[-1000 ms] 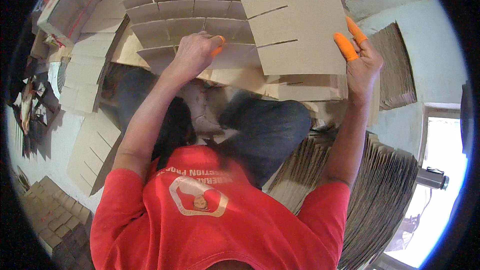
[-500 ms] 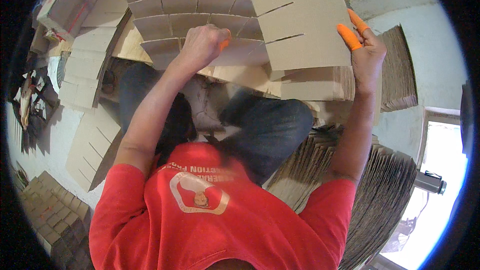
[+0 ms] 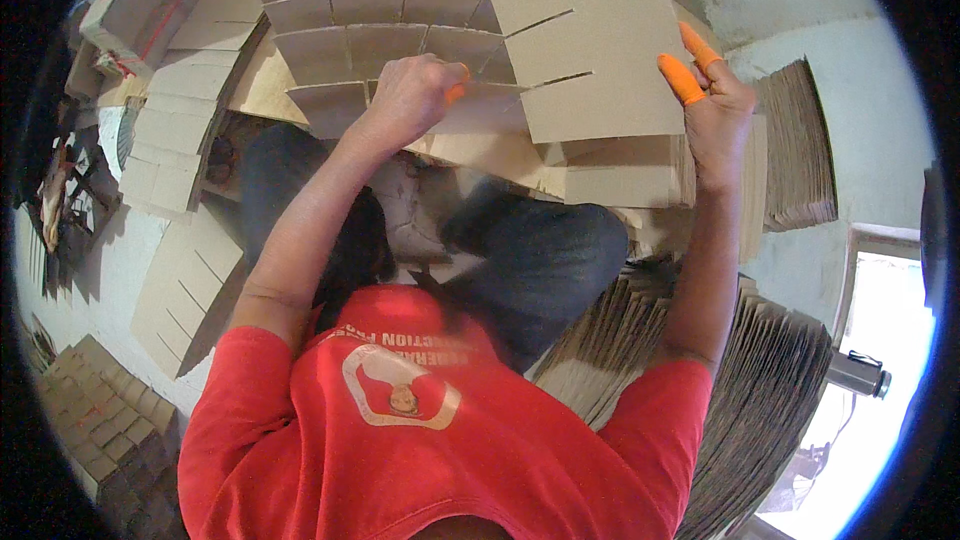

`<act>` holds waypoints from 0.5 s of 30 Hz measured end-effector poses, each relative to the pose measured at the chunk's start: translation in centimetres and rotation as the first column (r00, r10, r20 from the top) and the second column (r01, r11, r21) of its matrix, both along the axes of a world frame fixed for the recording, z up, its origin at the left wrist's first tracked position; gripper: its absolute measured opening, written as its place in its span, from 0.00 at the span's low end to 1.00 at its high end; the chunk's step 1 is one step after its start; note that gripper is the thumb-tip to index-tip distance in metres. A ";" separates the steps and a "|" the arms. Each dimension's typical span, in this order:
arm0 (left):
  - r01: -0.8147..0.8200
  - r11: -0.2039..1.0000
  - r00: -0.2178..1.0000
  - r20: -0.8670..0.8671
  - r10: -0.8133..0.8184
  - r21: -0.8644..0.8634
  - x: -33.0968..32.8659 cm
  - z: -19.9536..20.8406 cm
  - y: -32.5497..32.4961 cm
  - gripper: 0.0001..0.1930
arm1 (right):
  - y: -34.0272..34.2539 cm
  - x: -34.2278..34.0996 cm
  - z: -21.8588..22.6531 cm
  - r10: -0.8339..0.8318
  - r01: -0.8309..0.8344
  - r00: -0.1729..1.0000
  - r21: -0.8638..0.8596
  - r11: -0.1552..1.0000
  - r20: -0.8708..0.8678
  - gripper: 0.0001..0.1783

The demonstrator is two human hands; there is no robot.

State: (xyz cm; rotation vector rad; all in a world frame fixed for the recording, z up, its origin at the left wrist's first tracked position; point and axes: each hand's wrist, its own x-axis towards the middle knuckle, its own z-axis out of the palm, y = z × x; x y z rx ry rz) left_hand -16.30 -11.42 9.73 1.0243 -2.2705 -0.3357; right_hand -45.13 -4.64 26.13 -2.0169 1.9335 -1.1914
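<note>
A partly assembled cardboard divider grid (image 3: 385, 45) stands in front of me, its upright strips crossing through slots. My left hand (image 3: 412, 100) is closed at the grid's near side, pinching a strip; an orange finger cot shows at its fingertips. To the right, my right hand (image 3: 718, 105) grips the right edge of a flat slotted cardboard sheet (image 3: 590, 60), with orange cots on two of its fingers. The sheet is tilted, and its slotted left edge meets the right end of the grid. Where the slots engage is partly hidden.
Beyond my right hand stands a stack of cardboard sheets (image 3: 800, 145). A larger pile (image 3: 760, 380) lies by my right arm. On the left are overlapping cardboard pieces (image 3: 175, 130), a slotted sheet (image 3: 190, 290), a box (image 3: 145, 5) and stacked grids (image 3: 105, 410).
My right hand and the slotted sheet have shifted a little left toward the grid. My left hand has moved slightly right and nearer to me, still closed.
</note>
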 end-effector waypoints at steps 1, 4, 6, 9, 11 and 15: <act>-0.010 1.000 1.000 0.007 0.010 0.008 -0.1 0.1 0.0 0.07 | -0.2 -0.1 0.0 0.001 -0.001 1.000 -0.007 1.000 -0.029 0.25; -0.017 1.000 1.000 -0.019 0.017 -0.001 0.0 0.2 -0.1 0.06 | -0.8 0.0 0.1 0.005 -0.006 0.999 -0.028 1.000 -0.035 0.25; 0.001 0.999 0.995 -0.096 -0.006 -0.050 -0.1 -0.3 -0.3 0.04 | -1.1 -0.1 0.3 0.019 -0.016 0.997 -0.036 0.999 0.077 0.25; 0.023 0.999 0.996 -0.089 -0.027 -0.045 0.0 0.1 -0.2 0.06 | -0.7 0.3 0.0 -0.013 0.013 1.000 -0.045 0.999 0.012 0.24; -0.035 0.997 0.987 -0.156 0.024 -0.070 -0.4 0.9 -0.2 0.07 | -0.5 -0.5 -0.2 -0.040 0.040 0.999 -0.043 0.998 -0.011 0.25; -0.148 0.933 0.983 -0.150 0.104 -0.328 0.1 3.2 -2.0 0.17 | -0.4 -2.0 -0.8 -0.030 0.016 0.993 -0.116 0.993 -0.115 0.25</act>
